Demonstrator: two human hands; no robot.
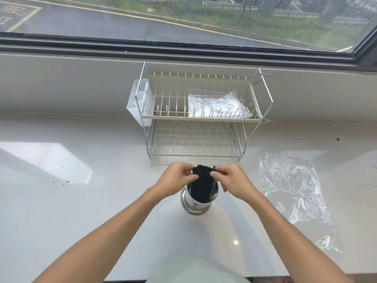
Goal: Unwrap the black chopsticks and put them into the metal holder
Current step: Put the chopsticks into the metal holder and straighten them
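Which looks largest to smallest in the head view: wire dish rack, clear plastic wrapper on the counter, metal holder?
1. Two-tier wire dish rack
2. Clear plastic wrapper, nearer the camera, so close to the rack
3. Round metal holder

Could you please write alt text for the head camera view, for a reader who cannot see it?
Both hands, left hand and right hand, pinch the tops of a bundle of black chopsticks standing in a metal holder on a white counter. A wire dish rack stands behind; clear plastic wrap lies to the right.
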